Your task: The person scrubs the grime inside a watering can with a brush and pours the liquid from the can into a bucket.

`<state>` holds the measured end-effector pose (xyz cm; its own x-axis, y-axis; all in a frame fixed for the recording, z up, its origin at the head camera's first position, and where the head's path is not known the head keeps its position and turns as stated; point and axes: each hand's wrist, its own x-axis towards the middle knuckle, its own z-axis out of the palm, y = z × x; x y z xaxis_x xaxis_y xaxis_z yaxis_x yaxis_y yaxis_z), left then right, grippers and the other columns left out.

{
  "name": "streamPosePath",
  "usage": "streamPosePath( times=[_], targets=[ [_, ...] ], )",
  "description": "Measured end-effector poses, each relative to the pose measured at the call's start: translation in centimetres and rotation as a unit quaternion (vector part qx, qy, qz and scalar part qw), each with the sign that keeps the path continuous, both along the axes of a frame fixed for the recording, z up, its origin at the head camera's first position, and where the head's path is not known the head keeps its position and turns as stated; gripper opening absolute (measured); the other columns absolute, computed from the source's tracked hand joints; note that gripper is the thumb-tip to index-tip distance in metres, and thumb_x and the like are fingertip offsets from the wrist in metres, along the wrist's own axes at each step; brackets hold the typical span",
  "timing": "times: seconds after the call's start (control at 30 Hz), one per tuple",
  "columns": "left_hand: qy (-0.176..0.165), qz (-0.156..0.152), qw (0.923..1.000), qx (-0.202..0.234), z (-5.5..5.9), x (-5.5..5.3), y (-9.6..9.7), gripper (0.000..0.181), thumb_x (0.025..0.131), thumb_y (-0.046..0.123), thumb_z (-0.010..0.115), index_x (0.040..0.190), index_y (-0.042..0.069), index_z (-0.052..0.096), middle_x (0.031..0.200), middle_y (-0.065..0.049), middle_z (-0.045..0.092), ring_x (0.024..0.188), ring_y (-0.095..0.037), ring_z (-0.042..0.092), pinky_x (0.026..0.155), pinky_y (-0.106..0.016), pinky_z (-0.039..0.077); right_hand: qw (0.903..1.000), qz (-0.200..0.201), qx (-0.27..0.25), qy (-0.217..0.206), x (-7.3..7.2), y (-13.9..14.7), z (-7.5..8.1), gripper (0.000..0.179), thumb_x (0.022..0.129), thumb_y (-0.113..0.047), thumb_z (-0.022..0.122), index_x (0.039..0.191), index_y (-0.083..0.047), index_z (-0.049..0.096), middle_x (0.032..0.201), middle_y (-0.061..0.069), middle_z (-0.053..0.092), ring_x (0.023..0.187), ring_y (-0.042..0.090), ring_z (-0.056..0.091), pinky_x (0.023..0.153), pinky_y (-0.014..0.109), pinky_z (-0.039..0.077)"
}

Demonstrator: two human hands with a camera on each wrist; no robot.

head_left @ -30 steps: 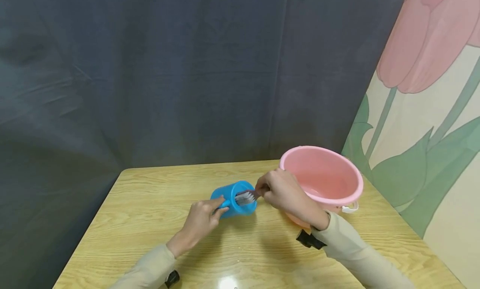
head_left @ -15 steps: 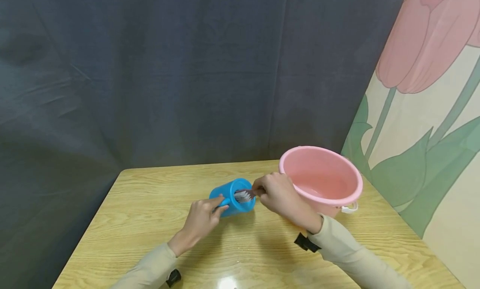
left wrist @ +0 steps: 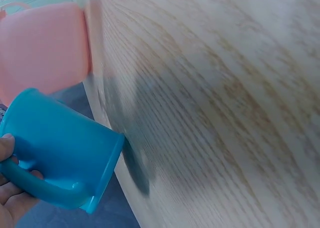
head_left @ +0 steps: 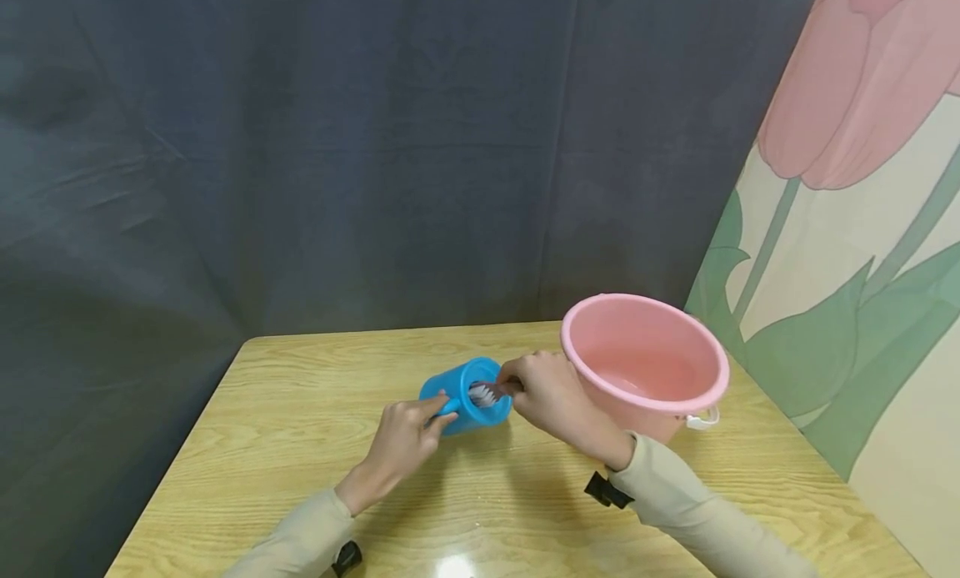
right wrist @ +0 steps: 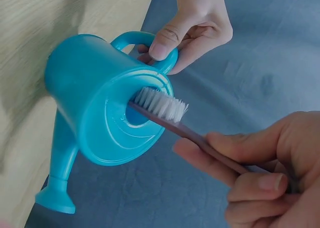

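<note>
"Head view: you work over the wood-grain desk [head_left: 300, 394], the blue watering can [right wrist: 92, 95] tipped so its mouth turns toward your right hand [head_left: 553, 399]. Why that angle?"

"Presumably for reach. Your left hand [head_left: 401, 440] has its fingers clamped round the looped handle [right wrist: 131, 37], which likely steadies the can while it leans. Whether its base touches the desk, you cannot tell."

"And the brush [right wrist: 182, 131]?"

"Your right fingers [right wrist: 252, 185] pinch its brown handle, probably to leave the white bristles [right wrist: 162, 105] free. Those bristles sit at the can's mouth, just past your fingertips; how deep the tip goes is hard to judge."

"Where, then, is the can?"

"Between your hands: touching the left fingers at its handle, near the right ones, the brush bridging the gap. Its spout [right wrist: 62, 155] lies on the side opposite the handle. Beyond your right hand stands a pink bucket [head_left: 645, 332], perhaps put there to leave you elbow room."
</note>
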<state>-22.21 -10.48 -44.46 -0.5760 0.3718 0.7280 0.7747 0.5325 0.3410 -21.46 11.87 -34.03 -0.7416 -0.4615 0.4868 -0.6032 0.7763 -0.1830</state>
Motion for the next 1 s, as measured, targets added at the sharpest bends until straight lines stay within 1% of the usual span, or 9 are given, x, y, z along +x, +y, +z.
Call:
streamPosePath(
  times=[0.13, 0.27, 0.33, 0.4, 0.5, 0.53, 0.63, 0.77, 1.0],
  targets=[
    [0.004, 0.006, 1.0, -0.005, 0.0, -0.1, 0.0, 0.024, 0.08, 0.002, 0.08, 0.102, -0.006, 0.075, 0.097, -0.023, 0.072, 0.046, 0.011, 0.029, 0.045, -0.012, 0.037, 0.9999, 0.01, -0.003, 0.005, -0.1, 0.2, -0.1, 0.019, 0.077, 0.005, 0.071, 0.075, -0.014, 0.077, 0.068, -0.005, 0.069, 0.058, 0.011, 0.06, 0.055, 0.031, 0.048],
    [0.013, 0.012, 0.9997, -0.015, 0.1, -0.1, 0.1, 0.023, 0.08, 0.002, 0.081, 0.1, -0.004, 0.075, 0.096, -0.022, 0.072, 0.045, 0.007, 0.035, 0.045, -0.013, 0.037, 0.9995, 0.029, -0.003, -0.013, -0.1, 0.7, -0.1, 0.009, 0.082, -0.003, 0.077, 0.08, -0.012, 0.076, 0.068, -0.007, 0.067, 0.055, 0.005, 0.054, 0.054, 0.026, 0.045],
    [0.02, 0.013, 0.9995, -0.021, 0.2, -0.1, 0.1, 0.02, 0.08, 0.003, 0.081, 0.098, -0.003, 0.076, 0.096, -0.021, 0.073, 0.044, 0.003, 0.043, 0.046, -0.014, 0.037, 0.9989, 0.04, -0.006, -0.022, 0.0, 1.0, -0.1, 0.005, 0.083, -0.006, 0.078, 0.083, -0.01, 0.075, 0.068, -0.007, 0.066, 0.055, 0.003, 0.051, 0.053, 0.023, 0.044],
    [0.027, 0.015, 0.9992, -0.027, 0.3, 0.0, 0.2, 0.019, 0.079, 0.004, 0.082, 0.096, -0.001, 0.076, 0.094, -0.02, 0.073, 0.046, -0.001, 0.05, 0.046, -0.015, 0.038, 0.9984, 0.049, -0.014, -0.026, 0.1, 1.3, -0.1, 0.005, 0.083, -0.006, 0.079, 0.085, -0.008, 0.074, 0.069, -0.006, 0.065, 0.055, 0.003, 0.05, 0.052, 0.022, 0.043],
    [0.027, 0.016, 0.9991, -0.027, 0.4, 0.0, 0.2, 0.018, 0.08, 0.004, 0.082, 0.096, -0.001, 0.076, 0.094, -0.019, 0.073, 0.05, -0.004, 0.058, 0.048, -0.015, 0.041, 0.9982, 0.052, -0.024, -0.017, 0.4, 1.5, 0.1, 0.007, 0.082, -0.002, 0.079, 0.085, -0.006, 0.074, 0.074, -0.003, 0.069, 0.058, 0.005, 0.055, 0.055, 0.023, 0.046],
    [0.023, 0.017, 0.9993, -0.026, 0.4, 0.0, 0.2, 0.019, 0.079, 0.003, 0.082, 0.097, -0.001, 0.076, 0.094, -0.02, 0.073, 0.049, -0.003, 0.056, 0.048, -0.015, 0.041, 0.9982, 0.05, -0.028, -0.016, 0.5, 1.6, 0.1, 0.007, 0.082, -0.001, 0.078, 0.085, -0.006, 0.074, 0.075, -0.002, 0.069, 0.059, 0.006, 0.056, 0.055, 0.024, 0.047],
    [0.008, 0.016, 0.9997, -0.017, 0.3, 0.1, 0.1, 0.02, 0.08, 0.002, 0.081, 0.099, -0.002, 0.076, 0.096, -0.02, 0.073, 0.044, 0.004, 0.045, 0.045, -0.013, 0.037, 0.9983, 0.043, -0.035, -0.016, 0.6, 1.6, 0.3, 0.007, 0.082, 0.001, 0.077, 0.085, -0.004, 0.074, 0.078, 0.0, 0.071, 0.061, 0.008, 0.058, 0.057, 0.025, 0.048],
    [-0.006, 0.011, 0.9999, -0.004, 0.1, 0.1, 0.1, 0.02, 0.081, 0.002, 0.08, 0.1, -0.002, 0.076, 0.097, -0.021, 0.072, 0.044, 0.01, 0.028, 0.041, -0.013, 0.032, 0.9974, 0.04, -0.049, -0.035, 0.4, 1.6, 0.4, 0.006, 0.084, 0.003, 0.075, 0.085, -0.003, 0.075, 0.077, 0.0, 0.071, 0.06, 0.006, 0.055, 0.056, 0.024, 0.047],
    [-0.025, 0.005, 0.9995, 0.019, 0.1, 0.1, 0.0, 0.025, 0.082, 0.001, 0.078, 0.105, -0.007, 0.074, 0.099, -0.025, 0.071, 0.043, 0.012, 0.019, 0.038, -0.013, 0.028, 0.9961, 0.039, -0.059, -0.053, 0.0, 1.5, 0.7, 0.007, 0.084, 0.003, 0.074, 0.085, -0.004, 0.076, 0.077, -0.001, 0.07, 0.06, 0.007, 0.053, 0.056, 0.024, 0.045]
  ],
)
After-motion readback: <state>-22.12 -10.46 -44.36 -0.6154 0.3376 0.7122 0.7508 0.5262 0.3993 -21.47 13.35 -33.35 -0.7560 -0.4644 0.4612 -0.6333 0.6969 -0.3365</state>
